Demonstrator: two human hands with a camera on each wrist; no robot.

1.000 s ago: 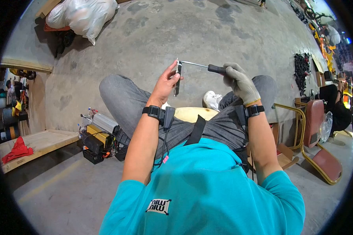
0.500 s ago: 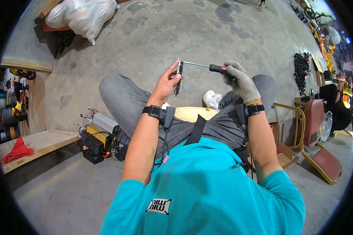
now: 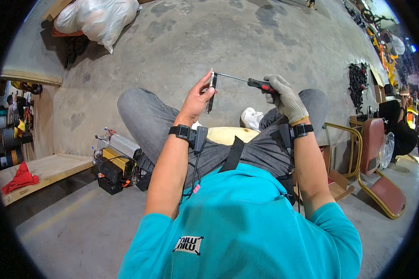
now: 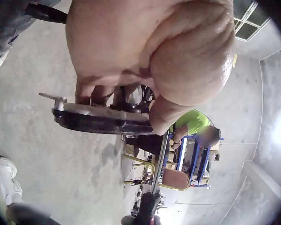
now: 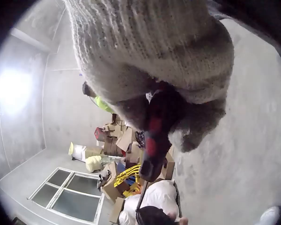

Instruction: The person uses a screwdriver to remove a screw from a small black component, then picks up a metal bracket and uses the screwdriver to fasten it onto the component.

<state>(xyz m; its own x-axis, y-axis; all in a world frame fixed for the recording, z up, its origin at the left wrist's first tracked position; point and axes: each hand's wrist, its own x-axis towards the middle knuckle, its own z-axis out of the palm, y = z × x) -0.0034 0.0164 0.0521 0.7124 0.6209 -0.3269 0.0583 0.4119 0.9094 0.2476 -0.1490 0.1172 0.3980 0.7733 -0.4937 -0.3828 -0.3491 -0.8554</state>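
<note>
My bare left hand (image 3: 195, 103) holds a slim black and silver part (image 3: 211, 95) upright between thumb and fingers. In the left wrist view this part (image 4: 100, 123) has a curved black face and a thin metal tab at one end. A grey knitted glove covers my right hand (image 3: 286, 98), which grips the black and red handle of a screwdriver (image 3: 261, 85). The screwdriver's shaft runs left to the upper end of the part; its tip is too small to make out. In the right wrist view the gloved fingers (image 5: 196, 124) wrap the handle (image 5: 154, 140).
White bags (image 3: 97, 18) lie on the floor at the upper left. Beside my left knee sits a pile of electrical parts (image 3: 118, 162), near a wooden board with a red cloth (image 3: 21, 179). A red-seated chair (image 3: 388, 193) lies at the right, with another person (image 3: 400, 121) beyond it.
The screwdriver handle has turned, showing more red on its side, and the gloved fingers have shifted along it. The left hand and the part have barely moved.
</note>
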